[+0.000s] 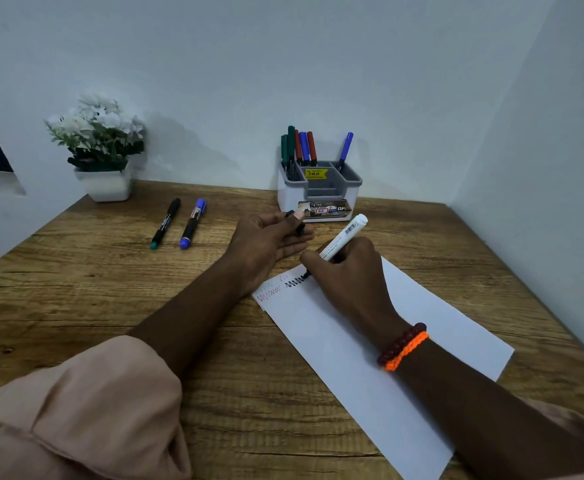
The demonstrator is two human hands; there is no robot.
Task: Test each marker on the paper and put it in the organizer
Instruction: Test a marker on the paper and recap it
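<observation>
A person's right hand (349, 268) pinches a white-barrelled marker (344, 237), its black tip touching the sheet of paper (404, 344) at the end of a short black zigzag. Faint red squiggles sit just left of that mark, near the sheet's far left corner. The left hand (269, 237) hovers beside the sheet's far edge, thumb and fingers curled round a small black piece, apparently the marker's cap (299, 229), though little of it shows.

Two markers lie loose on the wooden desk (110, 306), side by side and not touching: one black with a green end (165, 223), one black with blue ends (192, 223). The white and grey organizer (318, 195) stands at the back against the wall, just beyond the left hand. Its left rear compartment holds what look like six markers, two green, two red and two blue, packed too tightly to count surely; one blue marker (345, 148) leans alone in the right rear compartment. One potted white-flowered plant (101, 150) occupies the far left corner.

The paper runs diagonally and stops short of the desk's right edge. Bare desk stretches between the loose markers and the left forearm.
</observation>
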